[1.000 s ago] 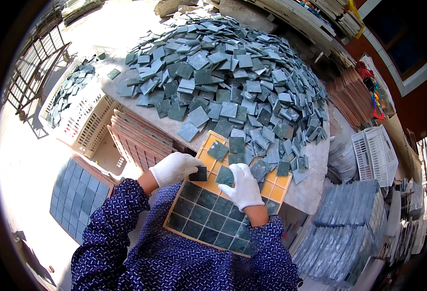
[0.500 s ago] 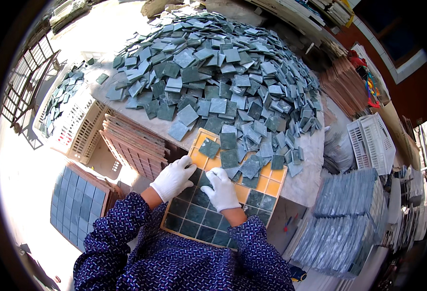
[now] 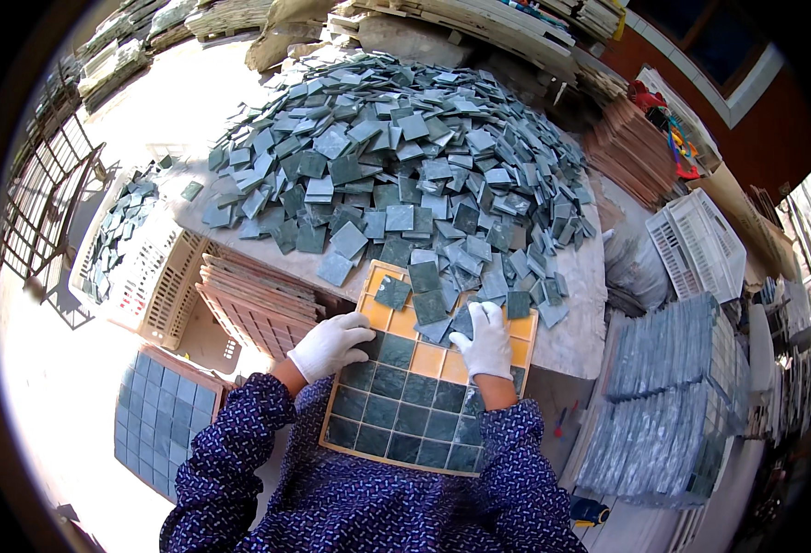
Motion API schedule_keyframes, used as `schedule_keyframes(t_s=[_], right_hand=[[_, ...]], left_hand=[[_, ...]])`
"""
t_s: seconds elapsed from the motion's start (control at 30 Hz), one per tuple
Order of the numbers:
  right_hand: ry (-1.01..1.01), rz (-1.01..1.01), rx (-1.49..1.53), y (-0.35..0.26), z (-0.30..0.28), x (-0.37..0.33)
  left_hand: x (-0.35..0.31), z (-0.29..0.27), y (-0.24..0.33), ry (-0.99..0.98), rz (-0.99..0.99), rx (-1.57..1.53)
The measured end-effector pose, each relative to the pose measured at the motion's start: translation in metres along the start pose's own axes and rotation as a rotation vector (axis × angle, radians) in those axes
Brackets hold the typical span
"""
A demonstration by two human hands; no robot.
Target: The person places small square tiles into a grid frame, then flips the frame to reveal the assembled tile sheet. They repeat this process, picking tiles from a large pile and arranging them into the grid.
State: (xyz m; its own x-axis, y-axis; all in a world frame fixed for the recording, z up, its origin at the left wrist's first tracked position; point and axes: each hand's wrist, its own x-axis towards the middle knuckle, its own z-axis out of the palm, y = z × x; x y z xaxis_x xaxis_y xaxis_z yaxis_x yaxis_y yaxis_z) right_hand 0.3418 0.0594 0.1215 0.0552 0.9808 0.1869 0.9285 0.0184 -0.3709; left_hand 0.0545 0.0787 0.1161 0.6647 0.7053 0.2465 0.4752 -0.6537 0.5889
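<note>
Honestly, it looks like you're mid-way through laying green stone tiles (image 3: 412, 419) into that yellow grid tray (image 3: 430, 357), which sits right in front of you with its far end on the table (image 3: 573, 339). Near rows are filled, orange cells show bare beyond them, and loose tiles (image 3: 391, 292) lie across the far part. Your hands are apart: left hand (image 3: 334, 347) has its fingertips at a tile by the tray's left edge, right hand (image 3: 485, 343) is over a loose tile, though I can't tell if either is actually gripping. I'd say the next move calls for lining a tile up square with a bare cell. Big tile heap (image 3: 368, 152) behind the tray, pale crate (image 3: 179, 290) and brown panels (image 3: 260, 297) off left, clear-wrapped stacks (image 3: 654, 396) on the right, plus bright sun on the floor (image 3: 92, 369).
</note>
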Motion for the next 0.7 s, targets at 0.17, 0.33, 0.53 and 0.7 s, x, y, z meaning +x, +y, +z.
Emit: schedule_keyframes(t_s=[0.17,0.33,0.53,0.7], right_hand=[[-0.032,-0.144,-0.065,0.022,-0.002,0.006],[-0.095,-0.267,-0.099,0.026,-0.015,0.009],[-0.074,-0.319,-0.244,0.021,-0.017,0.001],[-0.034,-0.045,-0.368,-0.002,-0.004,-0.030]], left_hand=[[0.051,0.007,0.048,-0.005,-0.235,0.180],[0.091,0.044,0.041,0.072,-0.313,0.214],[0.108,0.047,0.021,0.062,-0.310,0.098],[0.086,0.031,0.034,0.221,-0.246,0.094]])
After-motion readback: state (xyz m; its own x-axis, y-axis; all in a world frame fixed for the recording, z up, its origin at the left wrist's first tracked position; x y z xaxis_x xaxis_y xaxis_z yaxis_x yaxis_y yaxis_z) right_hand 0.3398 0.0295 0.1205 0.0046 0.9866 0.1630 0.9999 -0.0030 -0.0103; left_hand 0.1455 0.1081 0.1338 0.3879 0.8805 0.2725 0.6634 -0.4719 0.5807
